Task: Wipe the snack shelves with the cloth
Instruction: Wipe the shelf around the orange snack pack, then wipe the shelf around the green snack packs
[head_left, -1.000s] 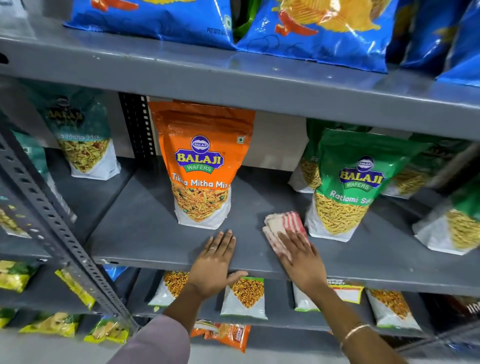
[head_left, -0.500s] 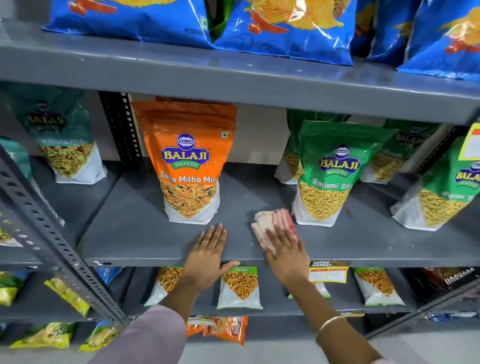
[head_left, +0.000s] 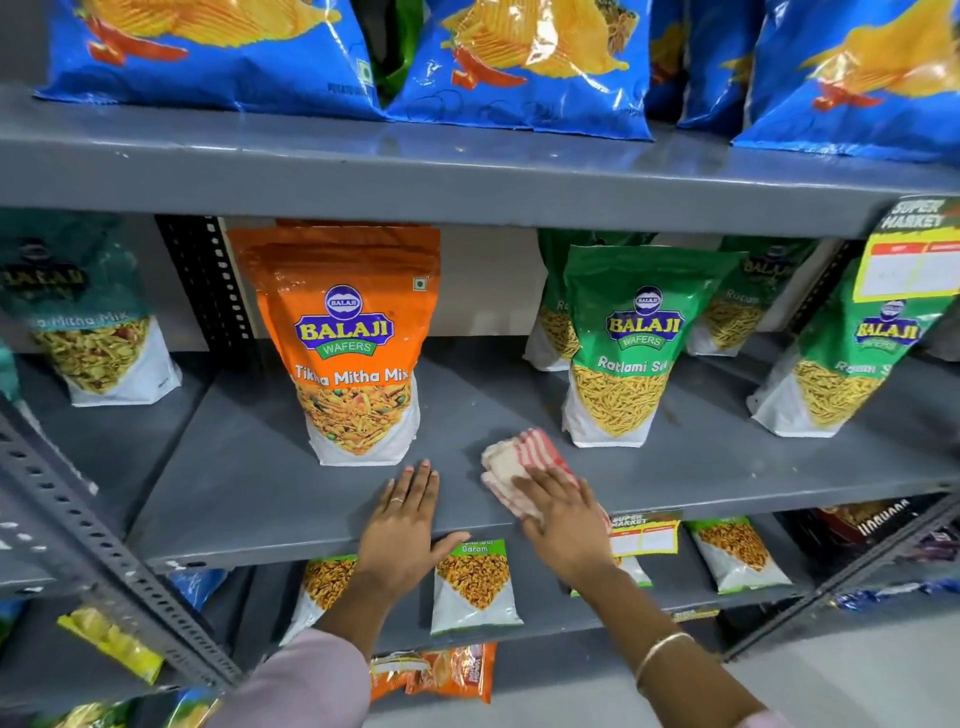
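A folded red-and-white striped cloth (head_left: 522, 457) lies on the grey middle shelf (head_left: 249, 467), near its front edge. My right hand (head_left: 563, 522) presses flat on the cloth's near part, fingers spread. My left hand (head_left: 402, 525) rests flat on the bare shelf to the left of the cloth, palm over the front lip, holding nothing. An orange Tikha Mitha Mix pouch (head_left: 353, 343) stands just behind my left hand. A green Ratlami Sev pouch (head_left: 631, 343) stands behind and to the right of the cloth.
Blue chip bags (head_left: 519, 62) fill the top shelf. More green pouches (head_left: 841, 358) stand at the right, a teal pouch (head_left: 88, 322) on the left bay. Small snack packs (head_left: 472, 587) lie on the lower shelf. A perforated grey upright (head_left: 104, 551) slants at the left.
My right hand and the cloth have shifted slightly right along the shelf. My left hand stays planted on the shelf front. The view has drifted a little to the right.
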